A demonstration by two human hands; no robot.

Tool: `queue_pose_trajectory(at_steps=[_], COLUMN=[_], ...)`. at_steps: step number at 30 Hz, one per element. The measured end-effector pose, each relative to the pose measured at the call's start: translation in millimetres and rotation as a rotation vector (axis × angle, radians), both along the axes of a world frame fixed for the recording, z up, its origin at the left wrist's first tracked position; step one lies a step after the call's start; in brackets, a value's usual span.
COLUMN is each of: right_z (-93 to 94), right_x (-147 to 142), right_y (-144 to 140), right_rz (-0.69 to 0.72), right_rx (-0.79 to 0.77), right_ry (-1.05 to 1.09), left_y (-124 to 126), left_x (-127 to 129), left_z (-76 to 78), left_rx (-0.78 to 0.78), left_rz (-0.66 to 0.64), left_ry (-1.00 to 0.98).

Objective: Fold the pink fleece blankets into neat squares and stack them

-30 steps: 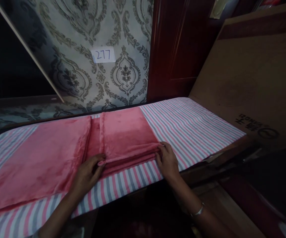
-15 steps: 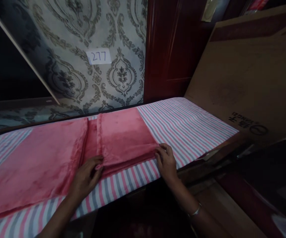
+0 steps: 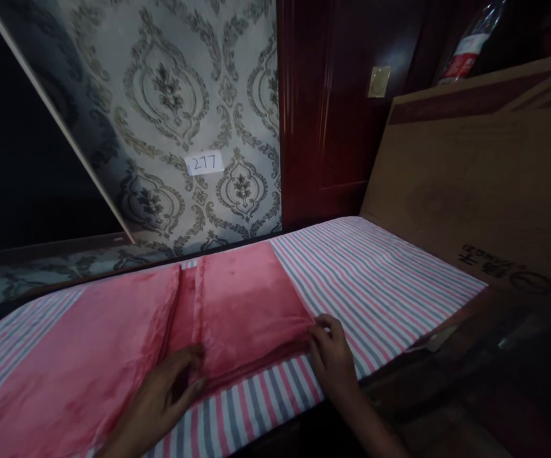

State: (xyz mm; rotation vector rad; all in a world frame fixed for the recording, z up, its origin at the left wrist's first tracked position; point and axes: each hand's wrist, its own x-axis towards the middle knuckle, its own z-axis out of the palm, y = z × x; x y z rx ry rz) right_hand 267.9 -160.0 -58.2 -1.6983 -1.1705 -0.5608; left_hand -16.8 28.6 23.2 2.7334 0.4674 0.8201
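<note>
A pink plush blanket [image 3: 113,337] lies spread on a table covered with a pink, grey and white striped cloth [image 3: 375,273]. Its right end is folded over into a thicker panel [image 3: 247,305]. My left hand [image 3: 165,394] grips the near left corner of that folded panel. My right hand [image 3: 333,356] pinches the panel's near right corner, with the fingers curled on the edge. Both hands sit close to the table's near edge.
Patterned wallpaper with a paper label reading 277 [image 3: 203,163] stands behind the table. A dark red wooden door [image 3: 323,108] is at the back. A large cardboard sheet [image 3: 485,178] leans along the table's right side, with a bottle [image 3: 466,51] above it.
The view has tilted upward, so table and hands sit lower in the picture. Both hands stay on the folded panel's near corners, with the fold looking flatter.
</note>
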Motion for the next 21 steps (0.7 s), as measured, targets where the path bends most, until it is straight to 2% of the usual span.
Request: queue_pose_trajectory(at_steps=[2,4,6,9,12,15,18,21], right_z=[-4.9,-10.0,-14.3,-18.2,-20.6,-25.0,-28.6,-23.2], right_x=[0,0,0,-3,-6,-6,-2,1], right_y=[-3,-4,-3,-1,2,4,5,2], right_rz=[0.013,0.023,0.012,-0.013,-0.017,-0.016,-0.014,0.012], right_rx=[0.03,0.031,0.029,0.051,0.085,0.093,0.07,0.042], right_ry=[-0.016,-0.009,0.015,0.063,0.101,0.097,0.084,0.054], left_y=[8,22,39,68,92,113,131,143], left_x=[7,28,66,148,234,298,337,356], left_z=[21.4,44.0,63.3,79.4,80.4,73.4,65.4,58.7], left_rx=[-0.045,-0.055,-0.009,0.107,0.158,0.172,0.174,0.159], left_rz=[-0.011,-0.01,-0.005,-0.037,0.046,0.095,0.135,0.173], left_ry=[0.069,0.143,0.22,0.276,0.383,0.433,0.526,0.64])
